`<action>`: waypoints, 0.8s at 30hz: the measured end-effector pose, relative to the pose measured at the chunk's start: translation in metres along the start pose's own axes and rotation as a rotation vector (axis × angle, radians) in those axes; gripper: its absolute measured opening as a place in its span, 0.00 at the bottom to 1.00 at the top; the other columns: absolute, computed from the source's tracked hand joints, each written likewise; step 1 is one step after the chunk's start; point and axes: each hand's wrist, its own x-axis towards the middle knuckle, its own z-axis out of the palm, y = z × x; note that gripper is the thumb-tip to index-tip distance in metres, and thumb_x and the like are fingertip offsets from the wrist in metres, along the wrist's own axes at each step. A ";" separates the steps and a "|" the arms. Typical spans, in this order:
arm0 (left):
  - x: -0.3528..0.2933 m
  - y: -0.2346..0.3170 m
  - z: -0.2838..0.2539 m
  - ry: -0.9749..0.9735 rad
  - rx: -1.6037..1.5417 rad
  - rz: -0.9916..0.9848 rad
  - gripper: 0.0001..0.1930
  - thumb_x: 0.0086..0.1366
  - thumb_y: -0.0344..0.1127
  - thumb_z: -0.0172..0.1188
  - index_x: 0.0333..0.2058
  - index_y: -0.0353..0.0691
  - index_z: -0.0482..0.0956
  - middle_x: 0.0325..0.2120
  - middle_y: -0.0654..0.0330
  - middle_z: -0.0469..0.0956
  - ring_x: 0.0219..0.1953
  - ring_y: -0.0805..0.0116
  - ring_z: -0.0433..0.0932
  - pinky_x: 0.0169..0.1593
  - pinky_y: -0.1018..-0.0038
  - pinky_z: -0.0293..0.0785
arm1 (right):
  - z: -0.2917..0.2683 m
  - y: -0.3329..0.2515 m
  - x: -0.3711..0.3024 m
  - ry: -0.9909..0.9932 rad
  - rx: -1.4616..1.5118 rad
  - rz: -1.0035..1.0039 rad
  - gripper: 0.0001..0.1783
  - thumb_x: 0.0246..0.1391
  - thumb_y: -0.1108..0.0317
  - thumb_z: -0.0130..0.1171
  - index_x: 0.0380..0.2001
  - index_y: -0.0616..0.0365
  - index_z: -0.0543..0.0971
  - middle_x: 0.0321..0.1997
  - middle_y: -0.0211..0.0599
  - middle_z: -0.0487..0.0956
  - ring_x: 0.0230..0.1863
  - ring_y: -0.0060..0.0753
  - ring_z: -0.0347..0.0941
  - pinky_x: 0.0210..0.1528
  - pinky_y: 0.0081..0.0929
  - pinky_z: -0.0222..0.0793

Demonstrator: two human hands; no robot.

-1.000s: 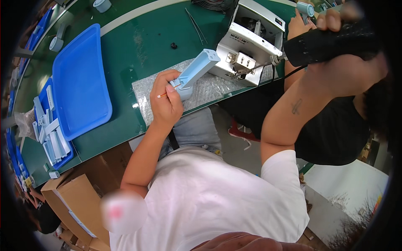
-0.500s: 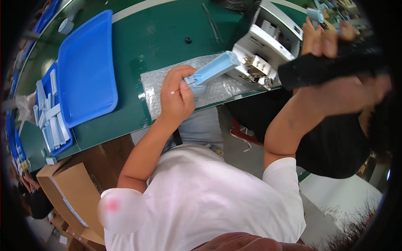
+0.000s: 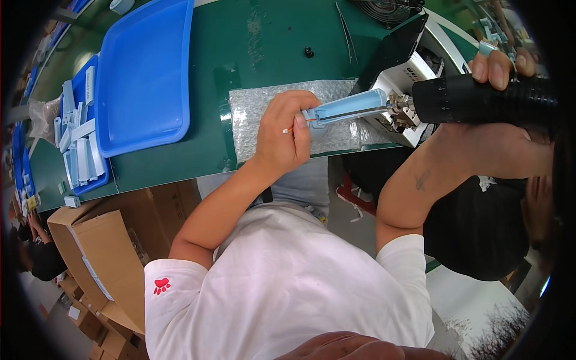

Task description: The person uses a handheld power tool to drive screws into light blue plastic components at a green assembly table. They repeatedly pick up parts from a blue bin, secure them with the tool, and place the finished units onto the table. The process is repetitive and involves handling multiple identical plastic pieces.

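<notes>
My left hand (image 3: 281,133) is closed round one end of a light-blue plastic housing (image 3: 358,102), long and trough-shaped, above a bubble-wrap sheet (image 3: 246,123). A short orange wire (image 3: 290,129) with a small white plug sticks out by my left thumb. In my right hand (image 3: 492,144) is a thick black electric screwdriver (image 3: 462,99), held level and pointing left. Its long thin bit lies along the inside of the housing and reaches toward my left fingers. The bit's tip is too small to make out.
Behind the screwdriver's nose stands a white and black machine (image 3: 401,75), perhaps a screw feeder. At left are a large blue tray (image 3: 144,84) and a smaller one (image 3: 101,183) with several light-blue parts. Tweezers (image 3: 346,33) lie at the back; a cardboard box (image 3: 108,252) sits below the table edge.
My right hand has brought the screwdriver left and down, and its bit now lies inside the housing. The left hand keeps its hold on the housing. The whole view has shifted.
</notes>
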 end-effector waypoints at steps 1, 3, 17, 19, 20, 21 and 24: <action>0.001 0.000 0.000 -0.004 0.002 -0.001 0.11 0.64 0.25 0.45 0.40 0.33 0.77 0.38 0.48 0.79 0.39 0.49 0.77 0.46 0.61 0.73 | 0.003 0.001 0.000 0.035 -0.059 -0.003 0.42 0.56 0.29 0.44 0.43 0.66 0.71 0.37 0.47 0.71 0.30 0.40 0.67 0.34 0.36 0.66; 0.000 -0.001 0.000 -0.010 0.004 -0.004 0.11 0.64 0.25 0.45 0.40 0.33 0.77 0.39 0.48 0.79 0.39 0.49 0.77 0.46 0.61 0.73 | 0.001 0.001 -0.001 0.033 -0.073 0.056 0.43 0.54 0.28 0.45 0.42 0.66 0.70 0.33 0.46 0.71 0.30 0.39 0.67 0.36 0.35 0.66; -0.002 -0.007 -0.002 -0.044 0.053 0.084 0.14 0.70 0.28 0.40 0.41 0.29 0.76 0.39 0.46 0.79 0.40 0.54 0.79 0.47 0.66 0.74 | -0.006 -0.001 -0.015 0.098 0.045 0.043 0.38 0.55 0.32 0.47 0.36 0.66 0.66 0.34 0.43 0.67 0.29 0.35 0.65 0.41 0.35 0.66; -0.003 -0.008 -0.002 -0.046 0.032 0.064 0.14 0.71 0.29 0.39 0.42 0.29 0.75 0.39 0.45 0.79 0.40 0.54 0.79 0.47 0.66 0.74 | -0.007 0.002 -0.020 0.052 0.125 0.009 0.38 0.57 0.34 0.47 0.36 0.67 0.65 0.37 0.42 0.66 0.29 0.35 0.66 0.39 0.35 0.66; -0.003 -0.007 -0.002 -0.048 0.023 0.056 0.15 0.72 0.29 0.39 0.42 0.29 0.75 0.39 0.45 0.79 0.40 0.55 0.79 0.47 0.66 0.74 | -0.006 0.004 -0.022 0.054 0.127 -0.007 0.37 0.58 0.35 0.47 0.37 0.68 0.66 0.37 0.43 0.66 0.29 0.35 0.66 0.39 0.35 0.66; -0.003 -0.006 -0.001 -0.032 0.001 0.031 0.14 0.71 0.29 0.40 0.41 0.30 0.76 0.39 0.46 0.79 0.40 0.53 0.78 0.47 0.65 0.74 | -0.004 0.007 -0.024 0.056 0.129 -0.021 0.37 0.58 0.35 0.47 0.37 0.68 0.66 0.38 0.43 0.66 0.29 0.35 0.66 0.38 0.35 0.66; -0.003 -0.003 0.001 0.002 -0.036 -0.025 0.12 0.68 0.28 0.42 0.40 0.32 0.76 0.38 0.48 0.79 0.38 0.51 0.77 0.46 0.62 0.74 | 0.002 0.009 -0.029 0.108 0.069 -0.051 0.37 0.58 0.36 0.48 0.40 0.68 0.68 0.40 0.45 0.69 0.30 0.36 0.66 0.36 0.35 0.66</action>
